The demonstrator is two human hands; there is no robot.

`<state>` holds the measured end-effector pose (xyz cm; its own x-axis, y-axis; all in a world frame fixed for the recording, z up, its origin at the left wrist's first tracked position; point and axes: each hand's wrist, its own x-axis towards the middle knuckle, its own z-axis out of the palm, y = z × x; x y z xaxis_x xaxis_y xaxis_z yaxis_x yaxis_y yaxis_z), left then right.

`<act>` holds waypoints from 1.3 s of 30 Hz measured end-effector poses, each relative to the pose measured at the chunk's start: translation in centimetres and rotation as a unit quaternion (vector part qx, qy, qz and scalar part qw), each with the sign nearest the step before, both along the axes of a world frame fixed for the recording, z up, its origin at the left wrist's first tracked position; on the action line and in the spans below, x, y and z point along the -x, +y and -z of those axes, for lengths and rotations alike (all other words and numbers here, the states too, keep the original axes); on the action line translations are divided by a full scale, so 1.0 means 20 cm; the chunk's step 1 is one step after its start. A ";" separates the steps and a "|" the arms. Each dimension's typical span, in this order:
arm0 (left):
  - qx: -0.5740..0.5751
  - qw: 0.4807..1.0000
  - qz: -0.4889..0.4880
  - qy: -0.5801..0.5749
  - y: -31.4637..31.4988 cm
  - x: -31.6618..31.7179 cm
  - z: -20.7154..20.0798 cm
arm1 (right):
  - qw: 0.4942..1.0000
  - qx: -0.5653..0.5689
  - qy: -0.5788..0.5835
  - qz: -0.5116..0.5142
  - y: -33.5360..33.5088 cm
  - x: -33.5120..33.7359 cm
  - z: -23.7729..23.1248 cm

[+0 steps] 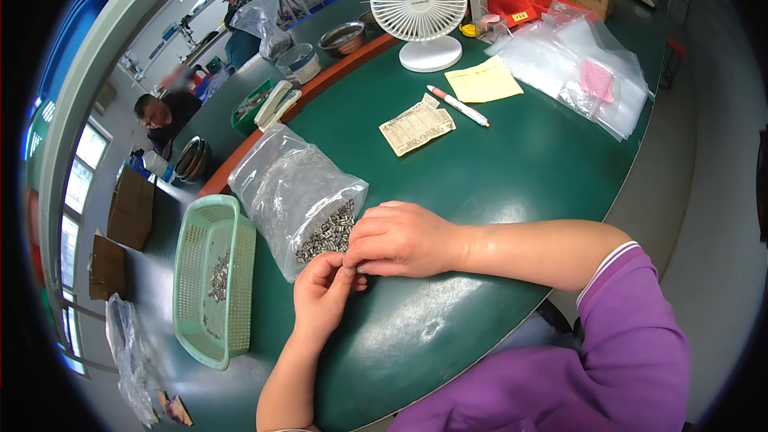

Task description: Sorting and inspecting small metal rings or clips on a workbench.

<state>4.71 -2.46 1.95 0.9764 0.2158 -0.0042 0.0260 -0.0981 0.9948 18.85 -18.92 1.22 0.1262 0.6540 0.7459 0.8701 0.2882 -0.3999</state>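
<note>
My left hand (322,292) and my right hand (404,242) meet above the green table, both with fingers pinched together. Whatever is between the fingertips is too small or too hidden to make out. Just behind the hands lies a clear plastic bag (280,180), its mouth toward me. Small metal pieces (330,234), short and cylindrical, are heaped in the bag's near end. Left of the bag stands a light green perforated basket (184,288) with a small pile of metal bits (219,278) on its bottom.
A white fan (418,4) stands at the back. Nearer are a printed slip (418,125), a pen (458,106) and a yellow paper (483,79). Plastic bags (576,72) lie at the right edge. Past the orange-brown ledge (336,70), a person (166,118) sits at the left.
</note>
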 end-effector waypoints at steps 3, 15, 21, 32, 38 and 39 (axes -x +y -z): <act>-0.067 0.997 0.015 -0.021 0.01 -0.02 0.03 | 1.000 0.000 -0.010 0.017 -0.01 -0.01 0.01; 0.082 0.996 -0.016 0.042 0.03 -0.01 0.01 | 1.000 0.004 -0.009 0.015 -0.02 -0.01 -0.01; 0.111 0.993 0.005 0.044 0.04 0.01 -0.03 | 0.982 0.084 0.168 -0.014 0.02 0.01 -0.01; 0.111 0.988 0.094 0.048 0.01 0.00 -0.06 | 0.785 0.143 0.575 -0.182 0.02 -0.03 0.02; 0.117 0.985 0.098 0.084 0.01 0.00 -0.08 | 0.772 0.144 0.591 -0.184 0.02 -0.03 0.02; 0.121 0.984 0.099 0.084 0.01 0.00 -0.08 | 0.776 0.142 0.586 -0.183 0.02 -0.04 0.03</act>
